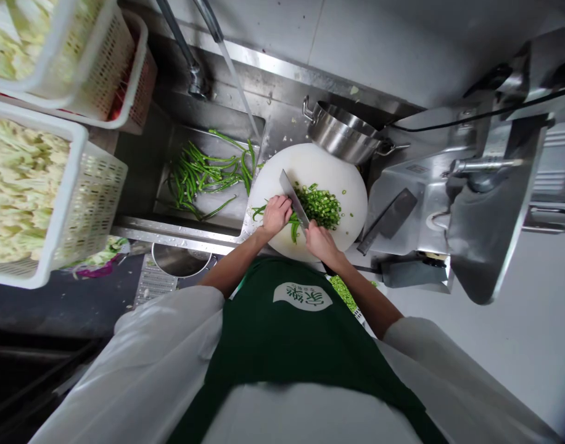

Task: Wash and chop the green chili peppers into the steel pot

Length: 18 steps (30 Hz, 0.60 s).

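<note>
Steel is seen throughout the worktop (282, 126), into which a sink (203, 114) is set at the left. At the far right a slicer (490, 231) is placed. On the left side a white crate (81, 139) is filled with cauliflower (23, 185). Beside the sink a round white board (273, 169) is laid, and behind it a pot (345, 131) is stood, close to its rear edge. A spare cleaver (394, 213) is left to the right of the board.

Over the board a knife (293, 198) is held slantwise, its handle enclosed by the clenched fingers of the right hand (320, 239). The blade is run from these fingers away toward the back, just beside the fingertips of the left hand (277, 213). By those bent fingers a few green pods (294, 231) are held against the board; their ends are left showing on both sides of the hand. Whole pods (203, 169) are scattered in the sink. Chopped pieces (322, 206) are heaped right of the blade, behind the right fingers.
</note>
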Each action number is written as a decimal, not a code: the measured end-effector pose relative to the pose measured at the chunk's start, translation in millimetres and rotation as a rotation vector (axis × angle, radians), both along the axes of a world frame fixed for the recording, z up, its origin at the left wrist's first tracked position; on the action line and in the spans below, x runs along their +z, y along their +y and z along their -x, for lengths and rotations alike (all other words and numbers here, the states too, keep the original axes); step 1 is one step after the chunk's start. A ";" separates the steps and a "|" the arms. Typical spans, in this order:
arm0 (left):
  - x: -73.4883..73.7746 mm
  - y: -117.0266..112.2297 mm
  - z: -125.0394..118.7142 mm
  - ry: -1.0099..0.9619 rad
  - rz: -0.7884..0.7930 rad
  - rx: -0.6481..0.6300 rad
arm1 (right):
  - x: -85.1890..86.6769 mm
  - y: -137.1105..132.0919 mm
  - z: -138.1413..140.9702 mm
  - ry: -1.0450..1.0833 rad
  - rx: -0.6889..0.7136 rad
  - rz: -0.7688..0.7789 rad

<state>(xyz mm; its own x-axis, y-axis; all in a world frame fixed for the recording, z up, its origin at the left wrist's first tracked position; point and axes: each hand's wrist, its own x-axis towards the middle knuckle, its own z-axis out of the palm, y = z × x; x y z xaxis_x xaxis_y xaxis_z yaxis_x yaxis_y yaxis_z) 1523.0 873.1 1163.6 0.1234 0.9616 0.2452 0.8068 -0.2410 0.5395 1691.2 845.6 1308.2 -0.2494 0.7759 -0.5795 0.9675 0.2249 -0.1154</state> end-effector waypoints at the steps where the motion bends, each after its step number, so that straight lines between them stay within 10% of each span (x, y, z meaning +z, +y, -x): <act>1: 0.4 -0.2 0.3 0.000 0.002 0.001 | -5.6 3.2 5.4 0.002 -0.009 -0.009; 10: 0.2 -0.6 -0.7 -0.018 0.011 0.029 | 7.8 -4.3 -20.5 0.033 0.045 -0.015; 18: 13.2 2.0 -2.7 -0.012 0.012 0.090 | -31.8 6.5 7.0 0.068 -0.017 -0.060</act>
